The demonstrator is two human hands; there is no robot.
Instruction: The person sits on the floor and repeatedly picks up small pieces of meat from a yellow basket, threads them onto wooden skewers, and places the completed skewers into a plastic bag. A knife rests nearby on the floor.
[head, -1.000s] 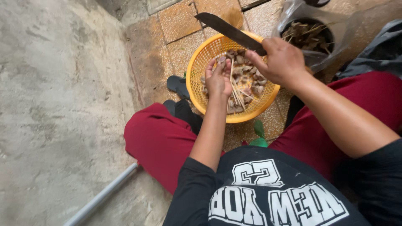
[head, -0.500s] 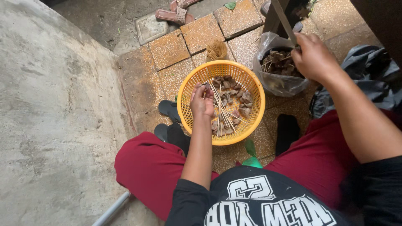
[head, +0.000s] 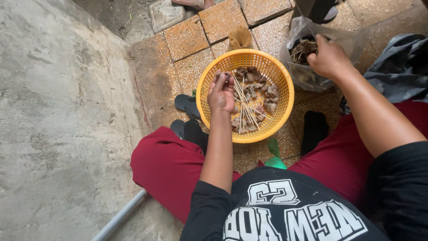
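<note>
Where the right hand (head: 329, 57) is sunk into the clear bag (head: 307, 71), its fingertips are hidden, so it cannot be told whether the grip is spread or pressed together. The left hand (head: 221, 93) is held over the yellow basket (head: 205, 82); a thin skewer (head: 243, 100) is pinched in its closed grip, though what sits at the fingertips is hard to make out. More skewers and brown chunks are seen lying in the basket. The basket is set on speckled floor tiles (head: 187, 38), close between the red-trousered knees; a rough concrete wall (head: 58, 111) bounds the left. The basket is perforated plastic, round; the bag is crumpled film.
</note>
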